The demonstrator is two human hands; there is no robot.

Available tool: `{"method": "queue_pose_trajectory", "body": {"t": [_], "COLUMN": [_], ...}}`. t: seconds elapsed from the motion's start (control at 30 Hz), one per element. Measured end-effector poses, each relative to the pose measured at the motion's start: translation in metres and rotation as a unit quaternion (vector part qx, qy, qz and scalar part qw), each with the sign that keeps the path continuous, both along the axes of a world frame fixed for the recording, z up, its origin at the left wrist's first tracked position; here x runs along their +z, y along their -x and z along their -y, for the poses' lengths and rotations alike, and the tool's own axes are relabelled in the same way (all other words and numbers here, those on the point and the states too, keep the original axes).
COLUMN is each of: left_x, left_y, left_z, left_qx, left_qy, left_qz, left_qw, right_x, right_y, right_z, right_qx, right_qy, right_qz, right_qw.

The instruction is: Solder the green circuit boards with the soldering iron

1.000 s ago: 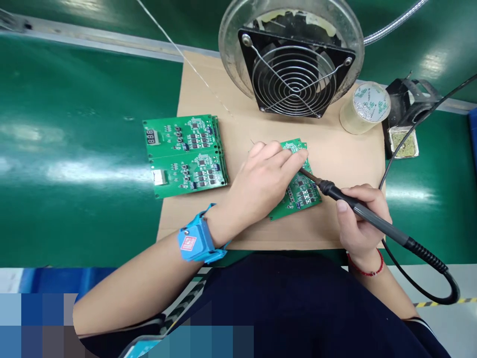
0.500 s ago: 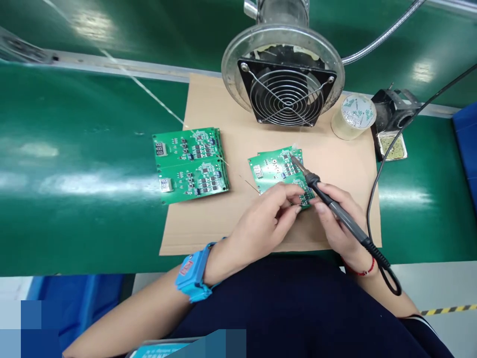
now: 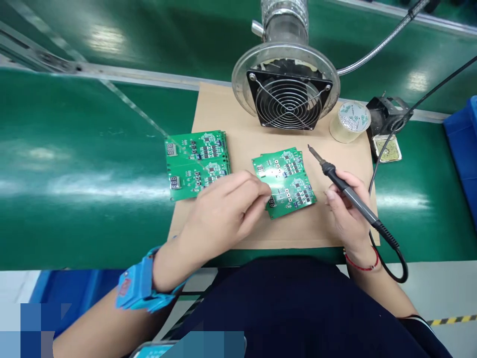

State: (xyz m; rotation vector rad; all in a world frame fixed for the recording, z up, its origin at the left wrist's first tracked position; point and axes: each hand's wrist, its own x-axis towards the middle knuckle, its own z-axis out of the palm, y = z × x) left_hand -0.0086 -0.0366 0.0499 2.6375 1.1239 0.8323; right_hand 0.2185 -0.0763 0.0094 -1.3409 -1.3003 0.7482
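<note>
My right hand [image 3: 350,211] grips a soldering iron [image 3: 350,194] by its dark handle. Its tip points up and left, apart from the boards. My left hand [image 3: 233,209] is closed in a pinch at the left edge of a green circuit board [image 3: 298,181], fingertips over a display. A thin strand of solder wire [image 3: 134,107] runs down from the upper left towards this hand; a short end seems to stick out past the fingertips. Under the circuit board another one shows at its edges. The left forearm hand partly covers a stack of similar boards [image 3: 199,149].
A round fume extractor with a fan grille [image 3: 289,107] hangs over the brown cardboard [image 3: 238,117]. To its right stand a tape roll [image 3: 350,122] and a black iron holder [image 3: 387,112] with a sponge tray [image 3: 387,149]. The iron's cable [image 3: 428,102] crosses the right side.
My left hand has moved left, from the board's lower middle to its left edge. The soldering iron has lifted off the board to the right. The view has shifted slightly.
</note>
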Motion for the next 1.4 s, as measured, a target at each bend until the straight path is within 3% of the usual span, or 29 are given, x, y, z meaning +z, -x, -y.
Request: {"method": "queue_pose_trajectory", "body": {"t": [0.17,0.23,0.47,0.7,0.97,1.4], "left_x": [-0.010,-0.012,-0.009,-0.008,-0.005,-0.011], "left_y": [-0.007,-0.008,-0.004,-0.007,-0.012,-0.018], "left_z": [0.012,0.012,0.004,0.002,0.001,0.004], "left_qx": [0.010,0.022,0.089,0.105,0.102,0.064], "left_qy": [0.175,0.200,0.098,0.093,0.103,0.109], "left_qz": [0.010,0.014,0.027,0.023,0.005,-0.034], "left_qw": [0.984,0.979,0.991,0.990,0.989,0.991], "right_x": [0.002,0.000,-0.011,-0.008,-0.012,-0.009], "right_y": [-0.011,-0.015,-0.021,-0.020,-0.020,-0.020], "right_z": [0.007,0.013,0.029,0.033,0.030,0.029], "right_qx": [0.018,0.025,-0.020,0.011,0.012,0.015], "right_qy": [-0.009,-0.033,-0.108,-0.185,-0.183,-0.189], "right_qz": [0.035,0.072,0.075,0.085,0.102,0.103], "right_qw": [0.999,0.997,0.991,0.979,0.978,0.976]}}
